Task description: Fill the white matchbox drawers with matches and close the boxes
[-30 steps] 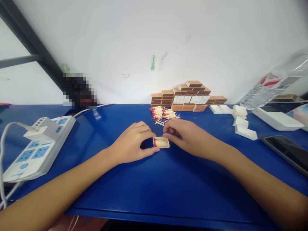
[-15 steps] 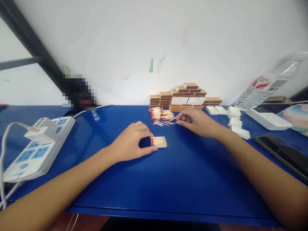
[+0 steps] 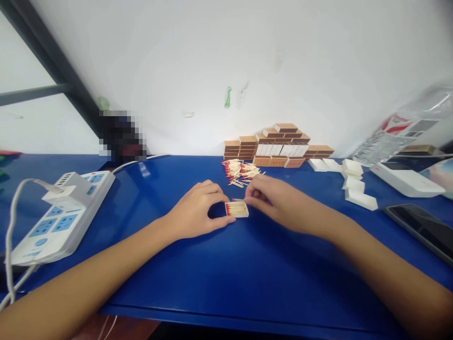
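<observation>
My left hand (image 3: 198, 210) grips a small white matchbox tray (image 3: 247, 210) by its left end, thumb in front and fingers behind. Red-tipped matches (image 3: 236, 208) lie side by side in the tray, heads to the left. At the tray's far right corner, my right hand (image 3: 272, 200) pinches a single match (image 3: 238, 199), its red head pointing left, just above the tray's back edge. Behind the hands is a loose pile of matches (image 3: 235, 170) on the blue table (image 3: 212, 274).
Stacked brown matchboxes (image 3: 283, 148) stand against the wall. White tray pieces (image 3: 360, 199), a phone (image 3: 421, 229), a white device (image 3: 406, 179) and a tilted plastic bottle (image 3: 392, 130) are on the right. A power strip (image 3: 67, 236) with white cables lies on the left.
My right hand has come from the match pile toward me and left, to the tray, bringing a match. My left hand still holds the tray. The view has shifted slightly.
</observation>
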`<state>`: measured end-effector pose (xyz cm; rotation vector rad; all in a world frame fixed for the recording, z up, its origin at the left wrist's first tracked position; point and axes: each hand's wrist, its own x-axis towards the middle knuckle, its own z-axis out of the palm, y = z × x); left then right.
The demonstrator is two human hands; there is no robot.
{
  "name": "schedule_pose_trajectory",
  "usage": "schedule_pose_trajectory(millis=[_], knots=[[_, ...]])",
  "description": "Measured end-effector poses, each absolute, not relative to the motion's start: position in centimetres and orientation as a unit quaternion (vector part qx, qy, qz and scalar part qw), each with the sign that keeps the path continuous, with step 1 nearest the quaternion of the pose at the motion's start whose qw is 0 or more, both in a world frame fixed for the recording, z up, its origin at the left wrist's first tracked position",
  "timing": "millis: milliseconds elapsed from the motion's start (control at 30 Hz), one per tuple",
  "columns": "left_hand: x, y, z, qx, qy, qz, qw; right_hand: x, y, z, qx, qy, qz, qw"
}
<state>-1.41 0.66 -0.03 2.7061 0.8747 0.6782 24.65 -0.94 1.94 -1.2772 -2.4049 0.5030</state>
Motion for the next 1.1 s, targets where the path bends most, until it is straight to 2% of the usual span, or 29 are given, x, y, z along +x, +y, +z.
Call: schedule_pose_trajectory(millis=[167, 400, 567, 1100], knots=[[-1.5, 0.6, 0.2, 0.921, 0.298, 0.228, 0.101, 23.7, -1.9, 1.6, -0.432, -0.864, 0.204, 0.158], [-1.1, -0.1, 0.2, 0.923, 0.276, 0.244, 0.109, 25.4, 0.9, 0.7, -0.507, -0.816, 0.123, 0.249], [-0.6, -0.4, -0.5, 0.922, 0.291, 0.225, 0.119, 24.1, 2.7, -0.9, -0.517, -0.797, 0.127, 0.287], [-0.8, 0.2, -0.3, 0.926, 0.292, 0.222, 0.089, 22.8, 3.7, -1.4, -0.541, -0.79, 0.119, 0.263]])
